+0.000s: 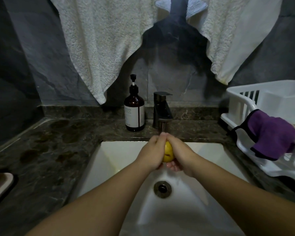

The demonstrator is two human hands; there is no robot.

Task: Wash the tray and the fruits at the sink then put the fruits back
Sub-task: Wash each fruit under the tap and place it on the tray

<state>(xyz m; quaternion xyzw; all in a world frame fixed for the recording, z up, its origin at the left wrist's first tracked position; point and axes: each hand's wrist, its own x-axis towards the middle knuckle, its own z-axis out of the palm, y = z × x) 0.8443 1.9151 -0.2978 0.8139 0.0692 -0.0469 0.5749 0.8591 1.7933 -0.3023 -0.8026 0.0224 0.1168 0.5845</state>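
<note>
Over the sink (109, 150), under the far tap (162, 114), the left hand (151, 152) and right hand (179, 155) hold a yellow fruit (168, 151) between them. Both sets of fingers curl round it, fingertips meeting on top, likely to rub it clean in the stream.

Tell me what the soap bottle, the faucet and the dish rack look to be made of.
Soap bottle: amber glass or plastic, glossy; which one is unclear. Black pump, pale label.
Faucet: metal, dark brushed finish, judging by its dull sheen and sharp edges.
Dish rack: white moulded plastic, smooth, with slotted walls.
</note>
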